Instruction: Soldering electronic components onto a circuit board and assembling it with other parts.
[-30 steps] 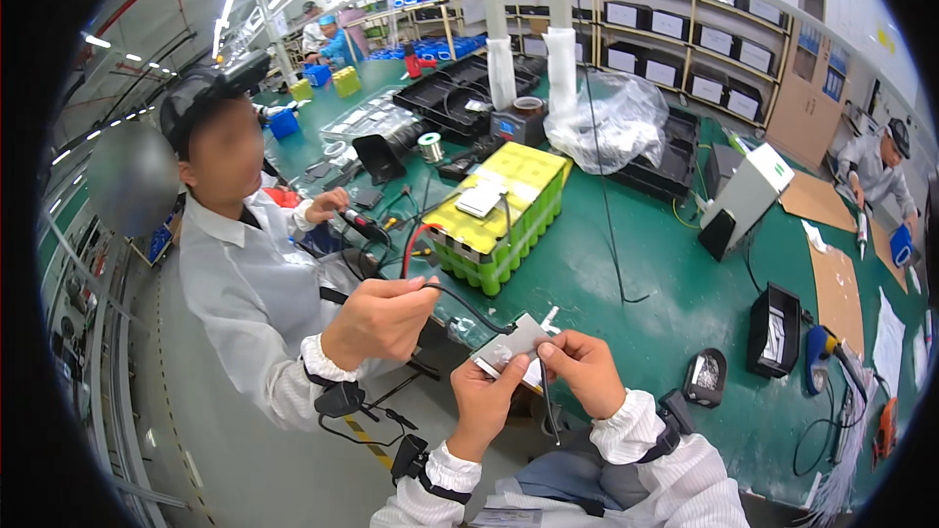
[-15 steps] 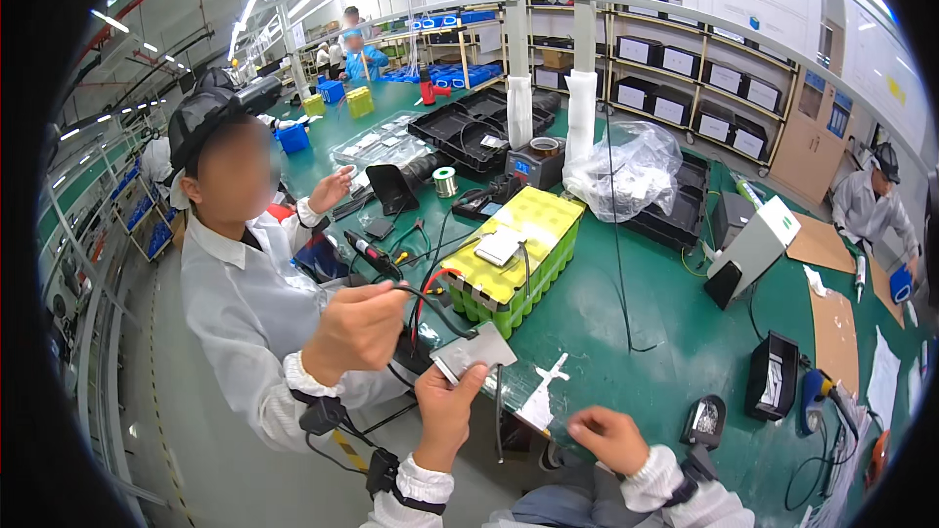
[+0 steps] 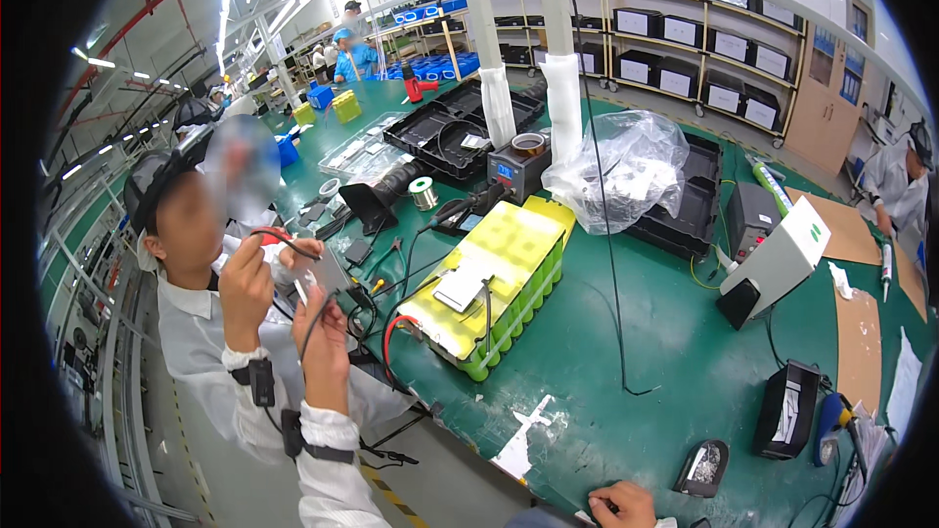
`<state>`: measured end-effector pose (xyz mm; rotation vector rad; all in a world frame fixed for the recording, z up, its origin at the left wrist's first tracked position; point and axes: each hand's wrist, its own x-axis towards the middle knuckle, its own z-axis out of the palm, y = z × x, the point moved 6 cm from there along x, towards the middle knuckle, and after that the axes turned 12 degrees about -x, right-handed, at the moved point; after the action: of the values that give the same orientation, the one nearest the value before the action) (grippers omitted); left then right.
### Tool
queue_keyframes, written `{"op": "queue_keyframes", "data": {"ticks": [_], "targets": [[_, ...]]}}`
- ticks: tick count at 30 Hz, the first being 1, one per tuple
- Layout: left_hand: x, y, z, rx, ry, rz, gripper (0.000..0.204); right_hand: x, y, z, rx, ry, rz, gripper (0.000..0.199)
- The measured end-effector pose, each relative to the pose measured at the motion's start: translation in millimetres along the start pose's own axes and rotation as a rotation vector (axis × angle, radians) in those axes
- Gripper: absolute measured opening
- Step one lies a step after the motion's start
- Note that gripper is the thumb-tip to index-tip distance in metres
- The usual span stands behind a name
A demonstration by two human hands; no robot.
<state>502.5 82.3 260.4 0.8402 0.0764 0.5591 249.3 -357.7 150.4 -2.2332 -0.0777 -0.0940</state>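
My left hand (image 3: 325, 347) is raised at the left, its fingers closed on a small flat grey module (image 3: 301, 291), seen nearly edge-on, with a dark cable hanging along the palm. Right beside it, a co-worker's hand (image 3: 245, 288) pinches a dark cable (image 3: 284, 237); that person's other hand (image 3: 295, 256) is close to the module and partly hidden. At the bottom edge, my right hand (image 3: 626, 505) lies at the table's near side, fingers curled by something dark. A yellow-topped battery pack (image 3: 489, 279) with green cells stands on the table, a white flat module (image 3: 462, 287) on top.
The green table (image 3: 587, 332) also bears a solder spool (image 3: 423, 194), a soldering station (image 3: 518, 168), a plastic bag (image 3: 626, 171) over a black case, a white device (image 3: 778, 259) and a black parts box (image 3: 787, 406). A thin black cable (image 3: 614, 274) hangs down.
My left hand has moved up and left with the module, toward the co-worker. The co-worker's hand with the cable has risen too. My right hand has dropped toward the lower edge.
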Motion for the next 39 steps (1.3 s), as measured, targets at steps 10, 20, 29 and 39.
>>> {"op": "queue_keyframes", "data": {"ticks": [10,20,29,39], "targets": [[121.5,-32.0,-25.1,0.2,0.059,0.016,0.017,3.4,9.9,1.2,0.012,0.016,-0.052,0.008],[115.8,-76.5,-34.7,0.422,0.063,0.015,0.028,8.2,7.4,2.7,0.05,-0.016,-0.101,0.009],[-76.9,-1.4,28.8,0.901,-0.153,0.627,0.036,6.2,3.8,1.3,0.001,-0.04,-0.103,0.009],[-272.7,-111.7,105.4,0.516,-1.058,0.381,0.006,-3.3,5.8,1.3,-0.122,-0.081,-0.067,0.018]]}}
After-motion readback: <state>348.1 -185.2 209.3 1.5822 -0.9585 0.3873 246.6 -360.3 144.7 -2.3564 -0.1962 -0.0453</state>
